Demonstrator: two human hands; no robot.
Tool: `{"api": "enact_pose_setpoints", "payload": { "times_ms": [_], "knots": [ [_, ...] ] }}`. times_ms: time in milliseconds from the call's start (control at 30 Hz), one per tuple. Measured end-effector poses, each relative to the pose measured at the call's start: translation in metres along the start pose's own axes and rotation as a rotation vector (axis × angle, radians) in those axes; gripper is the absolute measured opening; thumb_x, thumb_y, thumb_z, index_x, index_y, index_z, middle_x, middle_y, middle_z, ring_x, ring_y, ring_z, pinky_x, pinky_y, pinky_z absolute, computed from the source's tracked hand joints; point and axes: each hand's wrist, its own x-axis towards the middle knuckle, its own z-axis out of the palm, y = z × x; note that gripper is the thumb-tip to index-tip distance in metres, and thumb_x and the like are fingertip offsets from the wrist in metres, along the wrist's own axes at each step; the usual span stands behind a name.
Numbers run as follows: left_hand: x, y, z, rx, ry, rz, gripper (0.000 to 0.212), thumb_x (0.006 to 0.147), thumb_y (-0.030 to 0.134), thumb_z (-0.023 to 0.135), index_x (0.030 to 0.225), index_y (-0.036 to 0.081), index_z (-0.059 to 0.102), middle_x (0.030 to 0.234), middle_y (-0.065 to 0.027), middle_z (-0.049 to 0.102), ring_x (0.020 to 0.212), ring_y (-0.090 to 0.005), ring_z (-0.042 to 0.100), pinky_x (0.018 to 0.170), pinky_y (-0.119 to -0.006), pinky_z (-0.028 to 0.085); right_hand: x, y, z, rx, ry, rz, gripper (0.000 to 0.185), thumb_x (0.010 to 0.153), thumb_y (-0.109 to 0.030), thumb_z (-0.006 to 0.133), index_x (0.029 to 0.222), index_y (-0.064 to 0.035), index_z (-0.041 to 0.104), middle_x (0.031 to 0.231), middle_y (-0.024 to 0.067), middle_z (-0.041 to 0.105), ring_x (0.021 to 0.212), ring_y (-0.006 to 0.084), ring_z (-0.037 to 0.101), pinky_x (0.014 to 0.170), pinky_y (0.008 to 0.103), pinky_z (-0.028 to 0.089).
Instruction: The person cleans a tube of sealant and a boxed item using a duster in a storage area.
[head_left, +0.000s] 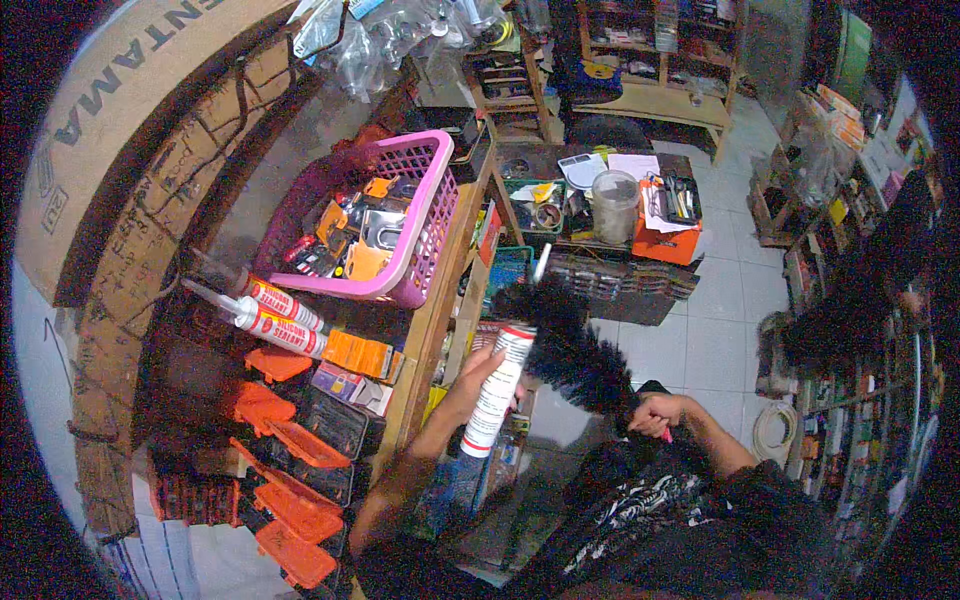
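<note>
My left hand (474, 381) grips a white sealant cartridge (492, 401) with red bands and small print, tilted with its nozzle end away from me. In my right hand (655, 414) is the handle of a black fluffy duster (581, 360). The duster's bristles lie across the cartridge's nozzle end and partly hide it; whether they press on it I cannot tell. Two more silicone sealant cartridges, a front one (281, 328) and a rear one (289, 300), lie on the shelf to the left, beside orange small boxes (356, 355).
A pink plastic basket (431, 217) of packaged hardware stands on the wooden shelf (409, 382). Orange-fronted bins (300, 510) project below it. Ahead, a low table holds a clear plastic jar (615, 206) and an orange box (664, 244). Stocked shelves (847, 405) line the right side of the tiled floor (716, 330).
</note>
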Motion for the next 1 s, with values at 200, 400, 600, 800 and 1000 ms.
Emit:
{"api": "enact_pose_setpoints", "payload": {
  "times_ms": [200,400,600,800,1000],
  "knots": [
    [0.006,0.003,0.0,-0.303,0.046,0.046,0.045,0.094,0.042,0.038,0.102,0.0,0.053,0.069,-0.0112,0.061,0.051,-0.0183,0.06,0.047,-0.027,0.052,-0.008,0.003,0.008,-0.041,0.12,-0.192,0.038,0.087,-0.022,0.055,0.054,-0.013,0.039,0.048,-0.0054,0.036,0.038,0.0074,0.03,0.04,0.0255,0.024],
    [0.004,0.003,0.014,-0.307,0.068,-0.021,0.042,0.093,0.043,0.039,0.105,0.004,0.051,0.07,-0.0125,0.061,0.05,-0.0192,0.06,0.045,-0.029,0.051,-0.022,-0.05,0.034,-0.405,1.003,-0.708,0.034,0.078,-0.033,0.065,0.065,-0.0027,0.057,0.055,-0.0047,0.045,0.05,0.0076,0.04,0.046,0.0282,0.029],
    [0.005,-0.001,0.005,-0.262,-0.051,-0.017,0.037,0.093,0.039,0.043,0.106,0.005,0.05,0.071,-0.0132,0.06,0.053,-0.0195,0.06,0.045,-0.031,0.05,-0.01,-0.066,0.041,-0.469,1.214,-0.789,0.023,0.08,-0.02,0.062,0.07,-0.0001,0.055,0.056,-0.0021,0.047,0.053,0.0081,0.041,0.048,0.0287,0.033],
    [0.0,-0.004,0.018,-0.216,0.024,-0.06,0.03,0.093,0.033,0.047,0.11,0.008,0.048,0.087,-0.0082,0.061,0.064,-0.0162,0.062,0.048,-0.029,0.052,0.006,-0.113,0.054,-0.543,1.227,-0.969,0.019,0.082,-0.018,0.059,0.078,0.0005,0.057,0.063,-0.0025,0.05,0.06,0.0069,0.043,0.051,0.0254,0.035],
    [0.004,-0.022,0.009,-0.12,0.004,-0.109,0.031,0.094,0.033,0.045,0.112,0.009,0.047,0.082,-0.0074,0.061,0.057,-0.0137,0.06,0.045,-0.026,0.05,0.058,-0.131,0.065,-0.726,1.236,-0.874,0.026,0.077,-0.018,0.055,0.096,-0.0001,0.055,0.074,0.0226,0.06,0.069,0.0415,0.058,0.062,0.0465,0.046]
  ]
}}
